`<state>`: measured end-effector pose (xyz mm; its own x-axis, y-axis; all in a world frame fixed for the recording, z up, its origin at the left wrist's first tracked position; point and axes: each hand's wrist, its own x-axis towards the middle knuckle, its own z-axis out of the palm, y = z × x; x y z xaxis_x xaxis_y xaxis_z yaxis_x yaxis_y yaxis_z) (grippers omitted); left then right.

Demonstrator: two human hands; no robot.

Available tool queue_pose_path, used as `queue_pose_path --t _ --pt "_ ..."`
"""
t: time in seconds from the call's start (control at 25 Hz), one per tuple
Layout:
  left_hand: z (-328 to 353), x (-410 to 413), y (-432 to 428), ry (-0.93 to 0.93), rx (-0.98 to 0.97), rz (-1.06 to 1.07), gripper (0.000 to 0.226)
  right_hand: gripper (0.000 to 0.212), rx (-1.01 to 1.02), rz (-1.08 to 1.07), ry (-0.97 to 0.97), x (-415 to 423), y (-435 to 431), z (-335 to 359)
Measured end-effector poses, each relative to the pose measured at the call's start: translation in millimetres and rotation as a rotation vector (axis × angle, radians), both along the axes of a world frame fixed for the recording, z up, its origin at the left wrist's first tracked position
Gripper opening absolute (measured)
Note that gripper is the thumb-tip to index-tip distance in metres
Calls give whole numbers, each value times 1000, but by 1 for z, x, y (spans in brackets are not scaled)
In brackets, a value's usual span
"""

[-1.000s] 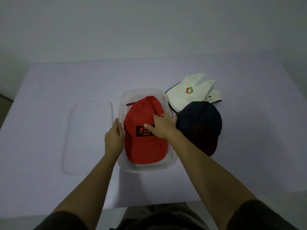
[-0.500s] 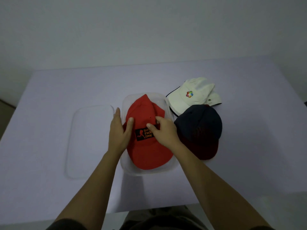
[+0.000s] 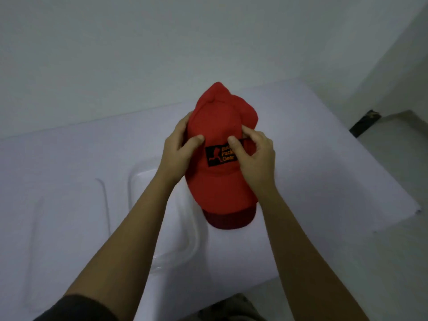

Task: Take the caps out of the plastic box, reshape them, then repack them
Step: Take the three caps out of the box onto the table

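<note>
A red cap (image 3: 220, 126) with a black patch on its front hangs in the air above the table, brim pointing toward me. My left hand (image 3: 179, 151) grips its left side, thumb on the front panel. My right hand (image 3: 253, 156) grips its right side, thumb on the patch. The clear plastic box (image 3: 162, 205) stands below and to the left of the cap. A dark red brim (image 3: 229, 220) of another cap shows under the red brim. The white cap is hidden.
The clear lid (image 3: 69, 228) lies flat to the left of the box on the pale table (image 3: 324, 181). The table's right edge drops to a grey floor with a dark object (image 3: 364, 122) at the far right.
Both hands have lifted the red cap out of the box and up toward the camera. The view has tilted, and the white and dark caps are now behind the red one.
</note>
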<state>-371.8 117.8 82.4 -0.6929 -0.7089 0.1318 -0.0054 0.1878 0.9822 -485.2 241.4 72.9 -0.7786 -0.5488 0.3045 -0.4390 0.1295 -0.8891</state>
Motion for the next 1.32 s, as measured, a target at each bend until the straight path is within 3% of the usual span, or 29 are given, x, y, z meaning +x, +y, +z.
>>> queue_pose_path --t 0.16,0.52,0.76,0.88,1.04,1.32 --pt "2 -97 25 -184 -104 -267 75 30 -1 -135 -43 -90 45 -19" --pt "-71 -222 38 -502 -184 -334 59 33 124 -141 -112 -204 63 -115" --pt "-106 -234 33 -604 -183 -333 53 37 230 -81 -146 -213 58 -155" --pt "-109 -236 35 -602 -213 -316 49 49 317 -80 -160 -219 59 -163" --pt "-101 -225 37 -580 -253 -221 61 59 374 -120 -24 -215 57 -152" --pt "-73 -138 32 -525 -300 20 53 44 302 23 191 -150 48 -116"
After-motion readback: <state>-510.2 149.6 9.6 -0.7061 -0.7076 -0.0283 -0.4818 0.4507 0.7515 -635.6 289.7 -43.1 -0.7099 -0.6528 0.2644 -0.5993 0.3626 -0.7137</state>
